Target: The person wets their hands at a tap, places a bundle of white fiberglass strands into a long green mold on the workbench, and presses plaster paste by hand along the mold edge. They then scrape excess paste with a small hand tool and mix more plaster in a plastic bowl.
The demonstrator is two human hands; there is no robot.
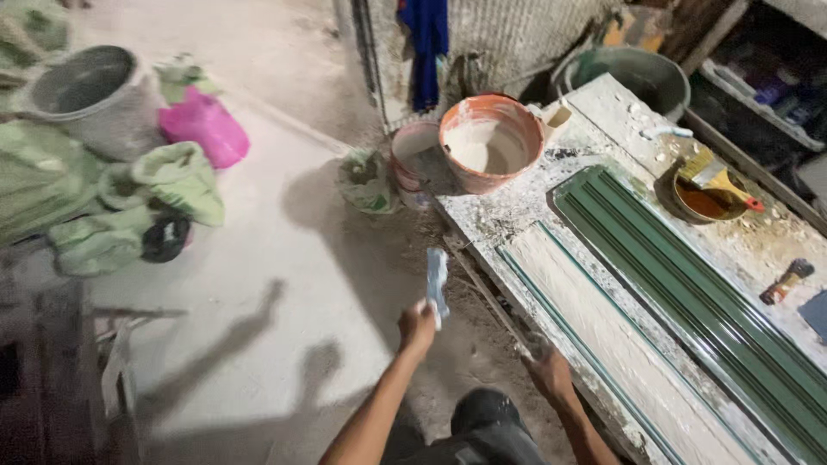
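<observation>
A single view comes from the head, looking steeply down and forward over the person's own forearms. It faces the concrete floor point(284, 258) at left and centre, with the counter point(517, 207) running diagonally from the lower right toward the far wall. Both hands sit close at the bottom edge; buckets and bags lie farther off

Both forearms are showing bare, with no sleeves reaching the wrists. The person is wearing dark, worn trousers point(487, 426), dusty at the knee.
</observation>
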